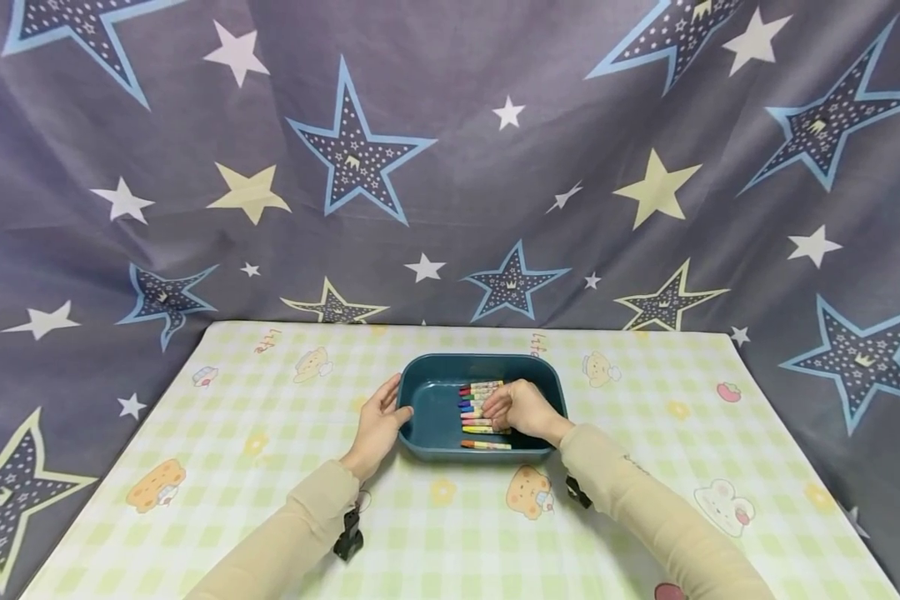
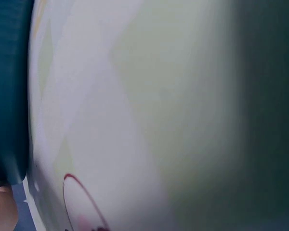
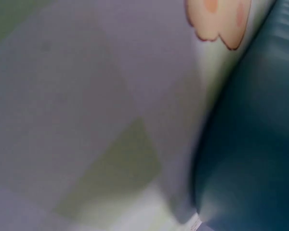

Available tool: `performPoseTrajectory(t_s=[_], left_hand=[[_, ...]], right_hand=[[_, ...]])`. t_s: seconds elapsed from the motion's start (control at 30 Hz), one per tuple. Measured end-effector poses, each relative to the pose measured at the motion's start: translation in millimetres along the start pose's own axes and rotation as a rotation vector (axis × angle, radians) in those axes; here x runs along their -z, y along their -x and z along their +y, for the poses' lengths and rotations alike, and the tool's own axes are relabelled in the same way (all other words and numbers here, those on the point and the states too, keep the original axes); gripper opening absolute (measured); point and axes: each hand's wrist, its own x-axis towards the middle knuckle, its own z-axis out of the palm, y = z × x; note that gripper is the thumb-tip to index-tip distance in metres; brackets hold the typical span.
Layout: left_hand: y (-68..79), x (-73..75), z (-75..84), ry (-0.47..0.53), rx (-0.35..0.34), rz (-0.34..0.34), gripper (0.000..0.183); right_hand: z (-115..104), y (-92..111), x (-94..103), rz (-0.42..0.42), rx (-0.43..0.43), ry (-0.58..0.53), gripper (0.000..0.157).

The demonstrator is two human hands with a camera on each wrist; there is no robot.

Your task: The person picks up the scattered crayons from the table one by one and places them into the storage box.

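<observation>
A dark teal plastic bin [image 1: 435, 454] sits on the table, its side wall [image 2: 8, 86] close up in the left wrist view. On its floor several short crayons [image 1: 486, 445] lie side by side in a column, coloured ends pointing left. My left hand [image 1: 378, 421] holds the bin's left end, thumb over the rim and fingers along the outside. My right hand [image 1: 523, 410] reaches over the right end into the bin, with bent fingers right at the middle crayons. It covers some of their right ends, and I cannot tell whether it pinches one.
A green-and-white checked cloth [image 1: 270, 533] with cartoon prints covers the table. Behind it hangs a dark curtain [image 1: 450, 217] with stars. Black wrist camera mounts [image 1: 349, 535] sit under both forearms. The bin's outer wall [image 3: 255, 144] fills the right side of the right wrist view.
</observation>
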Motion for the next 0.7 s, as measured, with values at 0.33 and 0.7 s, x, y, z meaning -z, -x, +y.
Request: performPoseTrajectory(t_s=[0.33, 0.7], left_hand=[[-1.3, 2.2, -2.9, 0.006, -0.012, -0.014, 0.063], [-1.5, 3.5, -3.1, -0.014, 0.013, -0.005, 0.064]], right_hand=[[-0.4, 1.6, -2.4, 0.046, -0.04, -0.056, 0.028], [-1.0, 2.4, 2.0, 0.04, 0.047, -0.141, 0.029]])
